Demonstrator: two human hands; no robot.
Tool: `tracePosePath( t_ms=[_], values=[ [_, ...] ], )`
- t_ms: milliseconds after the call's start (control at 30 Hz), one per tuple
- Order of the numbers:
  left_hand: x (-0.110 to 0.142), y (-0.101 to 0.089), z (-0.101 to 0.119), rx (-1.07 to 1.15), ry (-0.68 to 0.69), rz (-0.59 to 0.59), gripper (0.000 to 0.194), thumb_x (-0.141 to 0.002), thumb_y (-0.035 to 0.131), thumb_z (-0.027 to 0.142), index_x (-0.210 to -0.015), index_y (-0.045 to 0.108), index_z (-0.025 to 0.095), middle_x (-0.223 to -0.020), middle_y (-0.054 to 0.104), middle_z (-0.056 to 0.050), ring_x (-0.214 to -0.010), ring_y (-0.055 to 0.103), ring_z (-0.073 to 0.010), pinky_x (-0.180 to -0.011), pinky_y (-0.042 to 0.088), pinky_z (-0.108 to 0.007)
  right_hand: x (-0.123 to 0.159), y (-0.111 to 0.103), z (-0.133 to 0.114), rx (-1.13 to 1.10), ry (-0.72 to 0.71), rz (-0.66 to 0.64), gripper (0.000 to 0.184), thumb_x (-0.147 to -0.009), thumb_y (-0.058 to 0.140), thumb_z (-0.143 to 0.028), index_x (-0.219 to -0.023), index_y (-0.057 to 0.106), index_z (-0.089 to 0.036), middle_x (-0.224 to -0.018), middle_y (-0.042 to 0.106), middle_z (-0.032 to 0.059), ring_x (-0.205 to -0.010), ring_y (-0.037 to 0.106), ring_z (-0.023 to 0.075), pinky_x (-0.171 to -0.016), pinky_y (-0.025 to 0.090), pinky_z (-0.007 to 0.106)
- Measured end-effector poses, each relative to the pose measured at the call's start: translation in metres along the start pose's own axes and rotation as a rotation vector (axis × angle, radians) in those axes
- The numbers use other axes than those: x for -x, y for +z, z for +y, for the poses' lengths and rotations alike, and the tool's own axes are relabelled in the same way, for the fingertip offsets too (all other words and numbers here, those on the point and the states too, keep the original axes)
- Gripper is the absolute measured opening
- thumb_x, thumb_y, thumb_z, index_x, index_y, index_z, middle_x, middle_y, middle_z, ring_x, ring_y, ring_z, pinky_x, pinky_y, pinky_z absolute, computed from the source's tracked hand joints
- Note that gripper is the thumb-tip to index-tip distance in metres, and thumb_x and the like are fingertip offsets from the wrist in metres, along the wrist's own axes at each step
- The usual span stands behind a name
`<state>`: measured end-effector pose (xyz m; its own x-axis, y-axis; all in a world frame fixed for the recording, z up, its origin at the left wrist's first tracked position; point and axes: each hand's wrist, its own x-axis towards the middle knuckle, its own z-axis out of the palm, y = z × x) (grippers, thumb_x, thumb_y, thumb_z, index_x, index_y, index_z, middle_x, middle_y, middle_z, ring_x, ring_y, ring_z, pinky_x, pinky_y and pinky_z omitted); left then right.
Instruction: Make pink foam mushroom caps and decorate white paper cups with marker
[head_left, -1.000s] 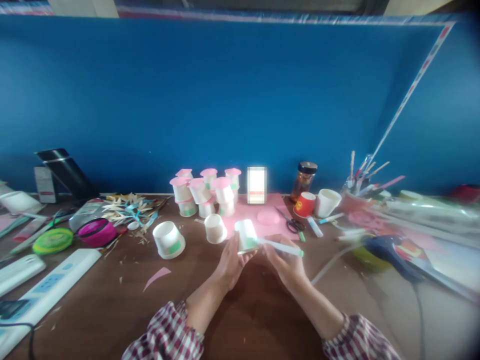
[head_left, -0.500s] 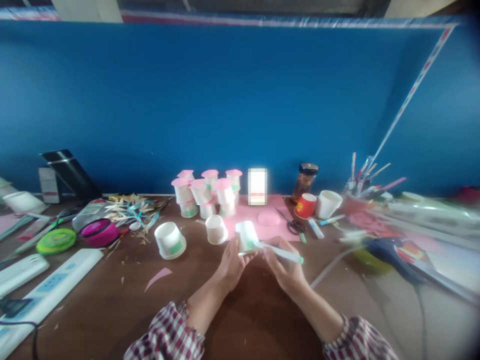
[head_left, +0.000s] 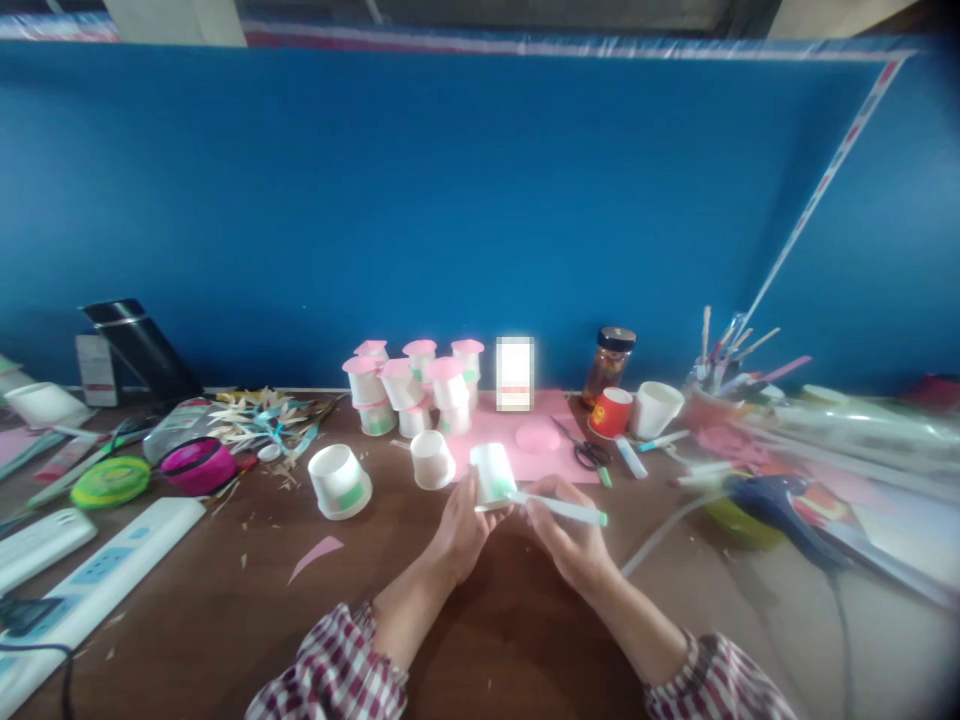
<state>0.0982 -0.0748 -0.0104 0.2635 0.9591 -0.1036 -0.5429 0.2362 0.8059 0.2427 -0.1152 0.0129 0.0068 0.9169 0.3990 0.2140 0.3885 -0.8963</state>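
Note:
A white paper cup (head_left: pixel 491 468) with a green patch low on its side is gripped in my left hand (head_left: pixel 463 522), above the table. My right hand (head_left: pixel 571 530) is closed around a marker (head_left: pixel 566 508) with a pale barrel and a green end; its tip meets the green patch on the cup. Left of my hands, a white cup (head_left: pixel 431 460) and another white cup (head_left: pixel 337 478) with a green patch stand upside down. Behind them are stacked several white cups (head_left: pixel 403 385) with pink paper tops.
Pink paper (head_left: pixel 487 430) lies behind my hands, with scissors (head_left: pixel 592 455) and a green cap (head_left: pixel 604 477) at its right. A red cup (head_left: pixel 610 412) and white cup (head_left: pixel 658 408) stand farther right. A glue gun (head_left: pixel 787 515) lies at right, a power strip (head_left: pixel 97 580) at left.
Almost nothing differs. The marker's tip has shifted very slightly on the cup's green patch, while both hands keep their holds.

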Motion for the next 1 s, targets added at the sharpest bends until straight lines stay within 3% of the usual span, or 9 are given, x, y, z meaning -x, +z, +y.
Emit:
tracePosePath(
  t_ms=[333,500,1000],
  values=[
    [0.0028,0.003,0.0027,-0.051,0.002,-0.027,0.049,-0.083,0.041,0.06,-0.102,0.056,0.017,-0.092,0.064,-0.012,-0.098,0.058,-0.0264,-0.083,0.047,-0.039,-0.0017,-0.0001,-0.004,0.001,-0.016,0.0,0.009,-0.08,0.057,-0.026,-0.079,0.06,-0.018,-0.067,0.061,0.0008,-0.058,0.052,0.0136,-0.055,0.042,0.024],
    [0.0041,0.004,0.0038,-0.099,0.01,-0.042,0.043,-0.083,0.044,0.058,-0.09,0.058,0.018,-0.089,0.063,-0.013,-0.096,0.058,-0.0272,-0.083,0.046,-0.04,-0.002,-0.0015,-0.0052,0.025,-0.001,0.038,0.009,-0.08,0.057,-0.026,-0.081,0.06,-0.018,-0.067,0.061,0.0011,-0.057,0.052,0.0137,-0.055,0.043,0.024],
    [0.0023,0.0018,0.0014,-0.102,0.049,-0.011,0.041,-0.082,0.048,0.056,-0.097,0.056,0.018,-0.102,0.061,-0.012,-0.099,0.056,-0.0258,-0.083,0.047,-0.039,-0.0024,-0.0008,-0.0012,0.009,0.017,0.028,0.011,-0.08,0.057,-0.029,-0.082,0.059,-0.017,-0.065,0.059,0.0005,-0.057,0.05,0.0127,-0.053,0.041,0.023]
  ],
)
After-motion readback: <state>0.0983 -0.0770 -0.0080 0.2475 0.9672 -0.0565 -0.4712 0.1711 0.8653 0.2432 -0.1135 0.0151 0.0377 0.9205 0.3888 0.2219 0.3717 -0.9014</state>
